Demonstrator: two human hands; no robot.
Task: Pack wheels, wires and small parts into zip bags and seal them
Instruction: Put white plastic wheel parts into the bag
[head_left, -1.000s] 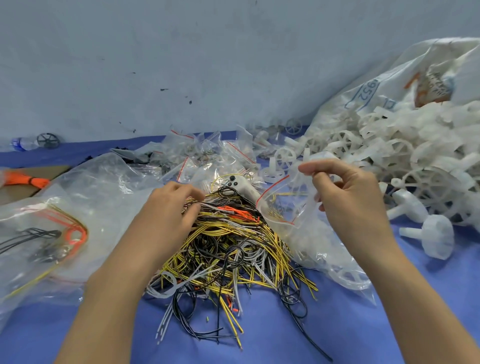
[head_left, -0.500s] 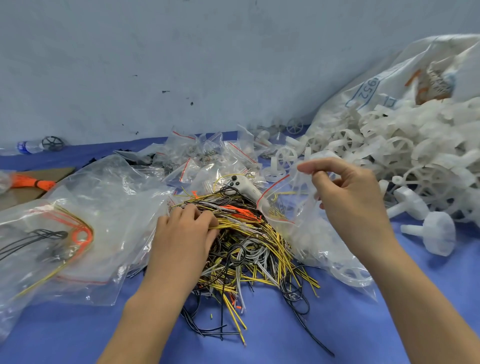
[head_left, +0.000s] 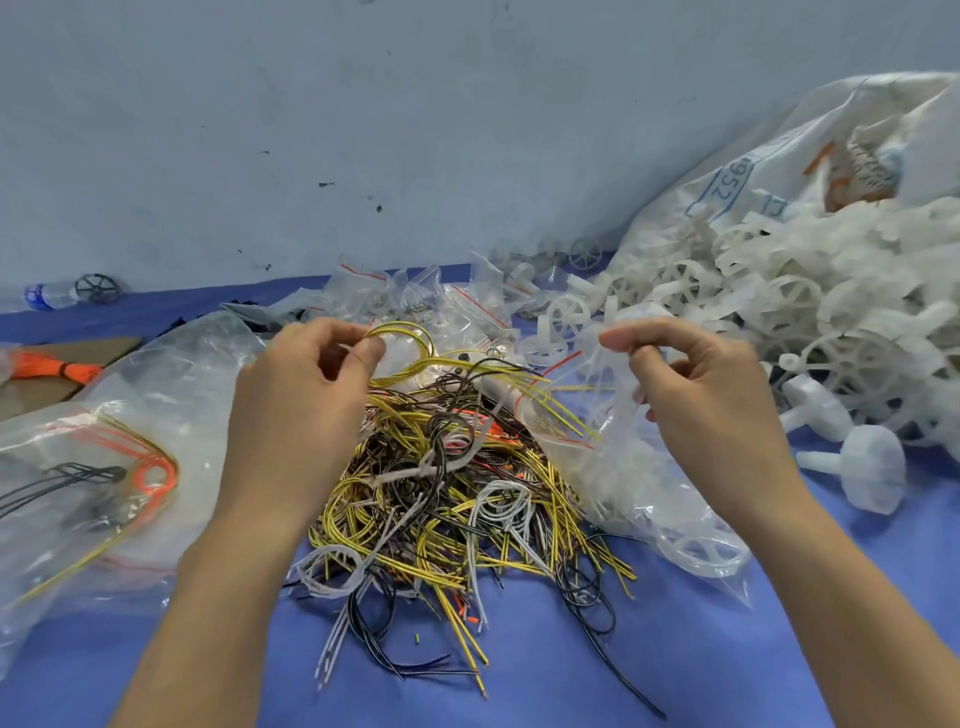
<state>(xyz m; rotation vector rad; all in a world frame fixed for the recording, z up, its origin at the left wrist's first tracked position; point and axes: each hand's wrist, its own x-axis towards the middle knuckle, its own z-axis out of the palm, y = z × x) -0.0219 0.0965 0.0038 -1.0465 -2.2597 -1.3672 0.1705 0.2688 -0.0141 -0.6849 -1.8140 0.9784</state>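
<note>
A tangled pile of yellow, black and white wires (head_left: 457, 499) lies on the blue table in front of me. My left hand (head_left: 301, 405) pinches a looped bundle of yellow wires (head_left: 415, 343) lifted above the pile, its free ends pointing right toward the bag's mouth. My right hand (head_left: 696, 395) holds up the top edge of a clear zip bag (head_left: 644, 499) with a red seal line; white wheels lie in its bottom. Loose white plastic wheels (head_left: 810, 322) are heaped to the right.
A large clear bag (head_left: 130, 415) holding orange, black and yellow wires lies at left. Small filled zip bags (head_left: 415, 296) are piled at the back centre. A white sack (head_left: 810, 150) spills wheels at right. An orange wire bundle (head_left: 52, 370) lies on cardboard, far left.
My left hand, which was pressed into the wire pile, has risen with a looped bundle of yellow wires. My right hand keeps holding the bag's edge in about the same place.
</note>
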